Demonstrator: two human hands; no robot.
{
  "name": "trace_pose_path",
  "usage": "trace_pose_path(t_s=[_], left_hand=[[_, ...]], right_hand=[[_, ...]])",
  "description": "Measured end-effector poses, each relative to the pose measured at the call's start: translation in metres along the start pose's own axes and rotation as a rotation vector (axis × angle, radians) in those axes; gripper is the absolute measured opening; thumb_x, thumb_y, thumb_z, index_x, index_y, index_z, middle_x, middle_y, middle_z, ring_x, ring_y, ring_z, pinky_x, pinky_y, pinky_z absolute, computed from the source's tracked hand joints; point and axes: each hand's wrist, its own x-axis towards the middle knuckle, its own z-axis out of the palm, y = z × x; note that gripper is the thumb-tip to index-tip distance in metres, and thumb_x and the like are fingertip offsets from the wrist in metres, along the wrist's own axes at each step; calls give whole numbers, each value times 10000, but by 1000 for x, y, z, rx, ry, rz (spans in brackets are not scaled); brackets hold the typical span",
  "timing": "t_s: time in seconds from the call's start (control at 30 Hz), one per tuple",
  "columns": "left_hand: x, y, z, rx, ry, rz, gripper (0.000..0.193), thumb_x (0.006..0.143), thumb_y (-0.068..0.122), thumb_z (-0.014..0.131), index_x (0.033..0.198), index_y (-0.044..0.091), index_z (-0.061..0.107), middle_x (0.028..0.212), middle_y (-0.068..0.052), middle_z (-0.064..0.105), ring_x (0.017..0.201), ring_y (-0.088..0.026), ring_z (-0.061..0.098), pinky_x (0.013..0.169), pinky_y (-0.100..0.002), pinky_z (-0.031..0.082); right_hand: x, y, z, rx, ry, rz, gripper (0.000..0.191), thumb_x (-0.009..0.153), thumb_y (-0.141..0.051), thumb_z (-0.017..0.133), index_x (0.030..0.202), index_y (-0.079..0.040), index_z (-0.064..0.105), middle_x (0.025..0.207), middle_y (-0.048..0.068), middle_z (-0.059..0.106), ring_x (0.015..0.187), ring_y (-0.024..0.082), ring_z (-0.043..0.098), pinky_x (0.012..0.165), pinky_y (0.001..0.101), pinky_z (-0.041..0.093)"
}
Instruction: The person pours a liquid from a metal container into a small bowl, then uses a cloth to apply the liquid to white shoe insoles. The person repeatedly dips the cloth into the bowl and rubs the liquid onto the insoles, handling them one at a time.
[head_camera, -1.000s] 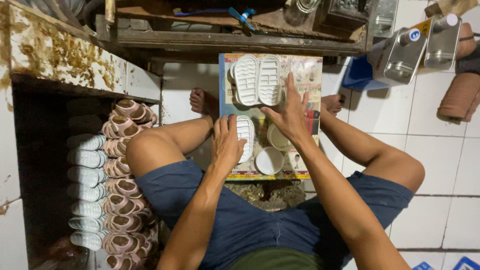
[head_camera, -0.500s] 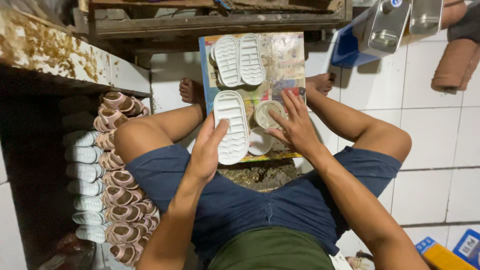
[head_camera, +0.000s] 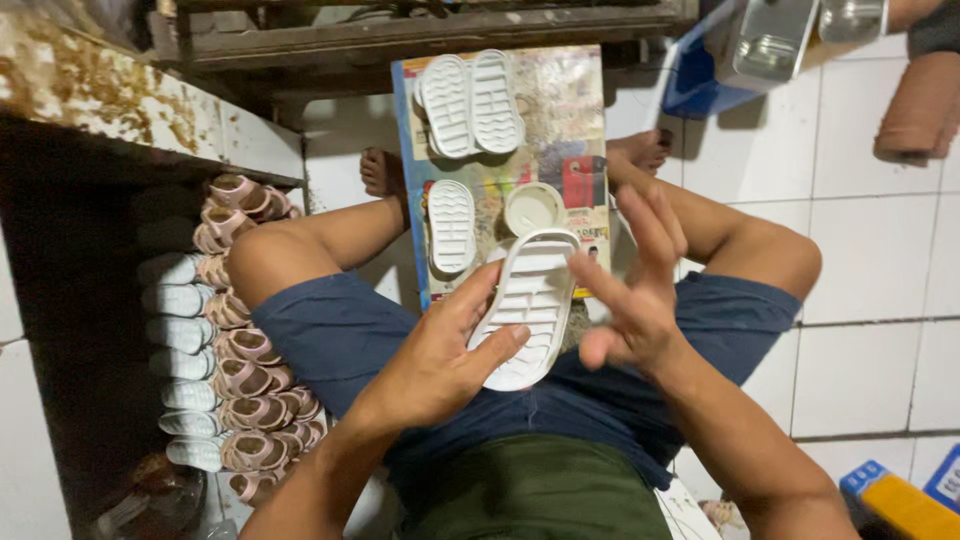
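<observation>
- We see our left hand (head_camera: 440, 360) gripping a white shoe sole (head_camera: 525, 310) from its left edge, thumb over the ribbed face and fingers curled beneath, so the tread side tilts up towards us above our lap.
- Our right hand (head_camera: 630, 300) holds nothing; its fingers are spread and slack just beside the sole's right edge, the fingertips close to the rim, though we cannot tell whether they touch it.
- The sole sits raised over the near edge of the work board (head_camera: 590, 120), a flat panel covered in printed paper that rests between our knees, probably to keep the tiled floor clean.
- On the board, a single white sole (head_camera: 452, 226) lies tread up near the left edge, within easy reach of the left hand.
- A pair of white soles (head_camera: 470, 104) lies side by side at the far end of the board, apart from the single one.
- A small round white dish (head_camera: 533, 208) stands near the middle of the board, just beyond the held sole; what it contains we cannot tell.
- To our left, stacked pink sandals (head_camera: 240, 370) and white soles fill a dark shelf (head_camera: 70, 330), lined up in rows.
- A blue container (head_camera: 690, 90) stands on the tiles beyond our right knee.
</observation>
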Motion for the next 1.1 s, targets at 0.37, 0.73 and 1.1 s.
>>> trace_pose_path(t_s=[0.37, 0.73, 1.1], left_hand=[[5, 18, 26, 242, 92, 43, 499, 992, 62, 624, 1472, 14, 496, 1187, -102, 737, 1090, -130, 684, 942, -283, 555], [23, 18, 53, 85, 366, 400, 419, 1092, 56, 609, 1483, 8, 467, 1303, -106, 689, 1162, -125, 660, 1031, -298, 565], [24, 30, -26, 220, 514, 460, 394, 988, -40, 711, 1362, -55, 587, 1146, -174, 741, 1054, -242, 712, 965, -352, 579]], right_hand=[[8, -25, -12, -50, 16, 92, 805, 1038, -753, 362, 1279, -64, 701, 1492, 318, 471, 1478, 468, 341, 1274, 567, 220], [8, -26, 12, -42, 134, 22, 617, 1075, -624, 435, 1295, -77, 617, 1463, 238, 470, 1446, 398, 375, 1255, 542, 308], [-34, 54, 54, 182, -507, 476, 515, 973, -508, 647, 1278, -93, 661, 1465, 233, 490, 1437, 387, 422, 1213, 507, 353]])
